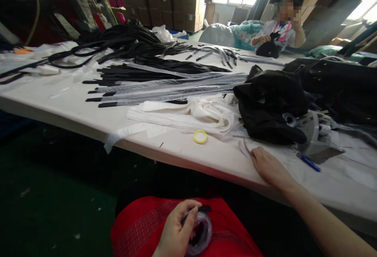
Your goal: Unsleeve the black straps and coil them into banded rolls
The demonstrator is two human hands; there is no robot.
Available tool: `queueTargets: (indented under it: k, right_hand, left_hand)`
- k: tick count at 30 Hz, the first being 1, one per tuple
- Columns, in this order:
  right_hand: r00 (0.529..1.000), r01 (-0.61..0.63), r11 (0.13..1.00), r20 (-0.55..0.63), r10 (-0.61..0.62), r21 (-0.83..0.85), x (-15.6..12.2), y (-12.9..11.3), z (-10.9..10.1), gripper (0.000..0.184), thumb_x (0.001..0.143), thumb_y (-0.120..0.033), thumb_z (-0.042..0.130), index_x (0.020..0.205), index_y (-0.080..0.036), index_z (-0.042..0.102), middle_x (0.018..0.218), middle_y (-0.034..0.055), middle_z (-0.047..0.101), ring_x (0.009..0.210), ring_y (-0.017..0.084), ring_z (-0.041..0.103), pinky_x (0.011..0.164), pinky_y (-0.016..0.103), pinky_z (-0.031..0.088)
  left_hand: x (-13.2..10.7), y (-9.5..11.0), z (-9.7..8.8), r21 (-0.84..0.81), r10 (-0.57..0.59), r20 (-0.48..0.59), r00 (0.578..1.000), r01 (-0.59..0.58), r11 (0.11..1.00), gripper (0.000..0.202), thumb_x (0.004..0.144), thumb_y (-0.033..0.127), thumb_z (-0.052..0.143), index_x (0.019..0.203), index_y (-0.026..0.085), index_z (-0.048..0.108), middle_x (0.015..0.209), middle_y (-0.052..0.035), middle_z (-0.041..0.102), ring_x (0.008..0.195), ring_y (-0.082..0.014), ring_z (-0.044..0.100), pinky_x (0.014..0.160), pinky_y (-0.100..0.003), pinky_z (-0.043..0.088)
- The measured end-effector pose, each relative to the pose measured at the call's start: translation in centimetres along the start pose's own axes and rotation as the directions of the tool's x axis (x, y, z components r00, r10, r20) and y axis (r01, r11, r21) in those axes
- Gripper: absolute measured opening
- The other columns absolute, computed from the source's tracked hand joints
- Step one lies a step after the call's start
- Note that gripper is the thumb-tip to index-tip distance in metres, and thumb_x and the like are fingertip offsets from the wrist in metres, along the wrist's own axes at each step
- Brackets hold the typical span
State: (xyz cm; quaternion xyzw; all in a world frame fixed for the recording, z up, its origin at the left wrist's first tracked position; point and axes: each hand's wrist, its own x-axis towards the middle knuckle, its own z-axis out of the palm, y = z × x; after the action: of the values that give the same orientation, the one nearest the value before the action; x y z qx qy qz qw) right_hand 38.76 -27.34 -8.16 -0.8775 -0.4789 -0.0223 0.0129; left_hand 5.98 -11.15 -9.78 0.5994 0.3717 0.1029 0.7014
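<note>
Over my red-clad lap, my left hand (178, 227) grips a coiled black strap wrapped in clear plastic (204, 233). The strap's bare black end (205, 208) sticks out near my thumb. At the table's front edge, my right hand (266, 164) is closed with its fingertips on a thin, pale strip (244, 148), which curves up off the tabletop. A yellow ring (200, 137) lies on the table to the left of that hand, and a blue pen-like tool (308, 162) lies to its right.
On the white table (73, 104) lie plastic-wrapped black straps (141, 90), folded white strips (188, 113) and a heap of black material (268, 104). A clear plastic object (316, 135) sits beside the heap. Across the table, a person (277, 39) holds a black item. Stacked cartons (171, 2) stand behind.
</note>
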Motion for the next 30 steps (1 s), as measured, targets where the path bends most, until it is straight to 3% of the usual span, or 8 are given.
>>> queueTargets:
  k: [6, 11, 13, 17, 20, 22, 26, 30]
  right_hand:
    - [0.966, -0.254, 0.962, -0.020, 0.257, 0.099, 1.1, 1.4, -0.3, 0.019, 0.095, -0.026, 0.046, 0.093, -0.017, 0.063, 0.084, 0.0094, 0.069, 0.072, 0.023, 0.063, 0.064, 0.031, 0.039]
    - [0.786, -0.404, 0.904, -0.453, 0.420, 0.137, 0.1, 0.0, -4.1, 0.038, 0.100, -0.033, 0.036, 0.119, -0.013, 0.062, 0.104, 0.0183, 0.069, 0.084, 0.028, 0.064, 0.069, 0.036, 0.040]
    - [0.828, -0.237, 0.931, -0.444, 0.343, 0.276, -0.9, -2.5, -5.7, 0.041, 0.100, -0.038, 0.035, 0.113, -0.015, 0.066, 0.100, 0.0152, 0.069, 0.088, 0.027, 0.064, 0.073, 0.035, 0.043]
    - [0.995, 0.096, 0.782, -0.088, -0.053, 0.616, -3.3, -9.7, -6.9, 0.038, 0.099, -0.045, 0.039, 0.097, -0.023, 0.070, 0.088, 0.0075, 0.067, 0.080, 0.022, 0.063, 0.073, 0.032, 0.047]
    - [0.930, 0.143, 0.676, 0.136, -0.342, 0.723, -5.4, -13.8, -6.3, 0.027, 0.096, -0.044, 0.049, 0.089, -0.025, 0.068, 0.085, 0.0041, 0.067, 0.075, 0.018, 0.061, 0.067, 0.028, 0.047]
    - [0.887, 0.165, 0.707, 0.210, -0.411, 0.688, -6.5, -15.3, -5.6, 0.027, 0.095, -0.041, 0.051, 0.079, -0.025, 0.065, 0.076, 0.0020, 0.065, 0.066, 0.016, 0.059, 0.060, 0.026, 0.043]
    - [0.898, 0.328, 0.850, 0.144, -0.417, 0.412, -7.5, -16.6, -4.9, 0.029, 0.089, -0.032, 0.052, 0.061, -0.023, 0.054, 0.061, 0.0007, 0.059, 0.054, 0.016, 0.056, 0.054, 0.029, 0.036]
    - [0.849, 0.446, 0.856, 0.180, -0.497, 0.262, -7.5, -18.0, -5.7, 0.022, 0.082, -0.021, 0.052, 0.060, -0.023, 0.057, 0.059, 0.0014, 0.063, 0.050, 0.018, 0.060, 0.051, 0.031, 0.034]
  left_hand:
    - [0.0, -0.5, -0.4, 0.024, 0.034, 0.075, 0.997, -0.036, 0.999, 0.056, 0.081, 0.069, 0.058, 0.097, 0.016, 0.069, 0.059, 0.0020, 0.054, 0.048, -0.0092, 0.048, 0.047, -0.019, 0.039]
    - [0.1, -0.8, -0.7, 0.023, 0.027, 0.115, 0.993, -0.030, 0.999, 0.055, 0.084, 0.067, 0.053, 0.099, 0.016, 0.067, 0.059, 0.0021, 0.055, 0.047, -0.0090, 0.047, 0.046, -0.019, 0.038]
    - [0.2, -0.7, -0.6, -0.017, 0.002, 0.146, 0.989, 0.000, 1.000, 0.058, 0.085, 0.068, 0.052, 0.102, 0.015, 0.067, 0.060, 0.0015, 0.056, 0.047, -0.0092, 0.048, 0.047, -0.019, 0.039]
    - [0.4, -0.6, -0.4, -0.139, -0.045, 0.182, 0.982, 0.071, 0.988, 0.061, 0.083, 0.068, 0.053, 0.104, 0.013, 0.067, 0.063, -0.0004, 0.059, 0.047, -0.0092, 0.049, 0.047, -0.020, 0.039]
    - [0.5, -0.8, -0.3, -0.181, -0.033, 0.175, 0.984, 0.065, 0.981, 0.060, 0.083, 0.067, 0.054, 0.104, 0.012, 0.068, 0.065, -0.0011, 0.060, 0.050, -0.0093, 0.050, 0.050, -0.021, 0.041]
    - [0.5, -1.0, -0.3, -0.170, 0.004, 0.156, 0.988, 0.023, 0.985, 0.059, 0.085, 0.065, 0.053, 0.103, 0.012, 0.069, 0.070, -0.0032, 0.063, 0.056, -0.0107, 0.054, 0.056, -0.022, 0.045]
    - [0.1, -0.8, -0.4, -0.061, 0.047, 0.127, 0.991, -0.040, 0.997, 0.055, 0.090, 0.061, 0.047, 0.106, 0.013, 0.070, 0.080, -0.0062, 0.069, 0.063, -0.0134, 0.059, 0.063, -0.025, 0.049]
    - [-0.3, -0.1, -0.4, 0.110, 0.081, 0.099, 0.992, -0.092, 0.990, 0.048, 0.095, 0.051, 0.042, 0.109, 0.015, 0.070, 0.088, -0.0072, 0.073, 0.069, -0.0154, 0.064, 0.067, -0.026, 0.052]
